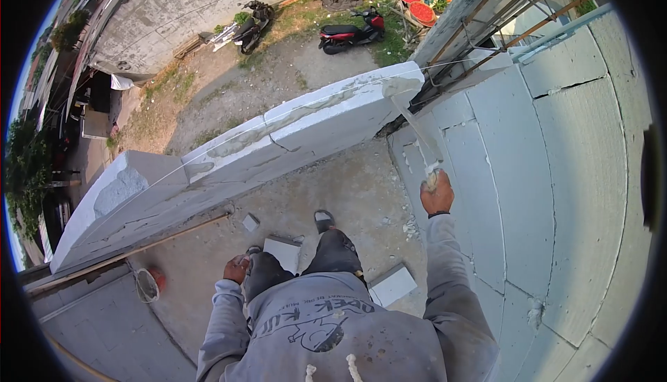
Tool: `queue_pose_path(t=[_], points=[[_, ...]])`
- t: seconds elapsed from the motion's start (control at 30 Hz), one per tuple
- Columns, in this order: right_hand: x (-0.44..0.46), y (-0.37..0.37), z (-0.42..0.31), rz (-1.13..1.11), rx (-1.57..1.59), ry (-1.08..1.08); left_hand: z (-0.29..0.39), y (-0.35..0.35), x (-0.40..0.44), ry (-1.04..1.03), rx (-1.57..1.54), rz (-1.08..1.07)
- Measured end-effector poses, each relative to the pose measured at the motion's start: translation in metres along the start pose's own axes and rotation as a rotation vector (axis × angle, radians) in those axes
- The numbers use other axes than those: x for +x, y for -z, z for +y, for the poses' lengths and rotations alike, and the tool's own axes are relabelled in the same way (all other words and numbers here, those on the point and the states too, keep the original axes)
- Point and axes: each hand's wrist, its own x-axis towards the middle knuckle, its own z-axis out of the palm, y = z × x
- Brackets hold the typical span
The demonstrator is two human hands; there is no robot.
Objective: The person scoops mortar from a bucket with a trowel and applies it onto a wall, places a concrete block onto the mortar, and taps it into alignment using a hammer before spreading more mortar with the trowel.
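My right hand point(436, 193) is closed around the pale, dust-caked handle of what looks like a hand saw. The saw's long tapering blade point(420, 130) points up and away, its narrow tip near the right end of the low block wall point(333, 114). Grey mortar streaks that wall's top, and a thin string runs along it. Beside my left knee, my left hand point(237, 269) hangs with its fingers curled; anything inside them is hidden. It is apart from the wall.
A tall block wall point(517, 167) rises at my right. On the concrete floor lie a cut block point(392, 285), another block point(283, 253) by my feet and a small offcut point(251, 222). A bucket point(147, 285) stands left. Motorbikes are parked beyond the low wall.
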Motion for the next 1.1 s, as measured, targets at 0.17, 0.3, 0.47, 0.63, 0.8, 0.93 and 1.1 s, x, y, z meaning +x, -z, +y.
queue_pose_path(t=[0.17,0.3,0.47,0.63,0.8,0.93,1.1], points=[[0.035,0.023,-0.035,-0.281,0.492,-0.039,0.006,-0.018,0.003,0.091,0.074,-0.093],[0.076,0.036,-0.114,-0.694,1.074,-0.497,-0.004,-0.035,0.017,-0.032,-0.106,0.005],[0.069,0.003,-0.151,-0.846,1.008,-0.478,-0.008,-0.036,0.016,-0.050,-0.216,0.020],[-0.021,0.036,-0.124,-0.937,0.794,-0.463,-0.031,-0.043,0.018,0.122,-0.561,0.071],[-0.008,0.083,-0.116,-0.828,0.880,-0.503,-0.061,-0.059,0.031,0.169,-0.723,0.080],[0.053,0.078,-0.096,-0.515,0.590,-0.356,0.001,-0.027,0.010,-0.007,-0.351,0.097],[0.087,0.065,-0.131,-0.670,0.515,-0.392,0.006,-0.020,0.017,0.036,-0.375,0.133]])
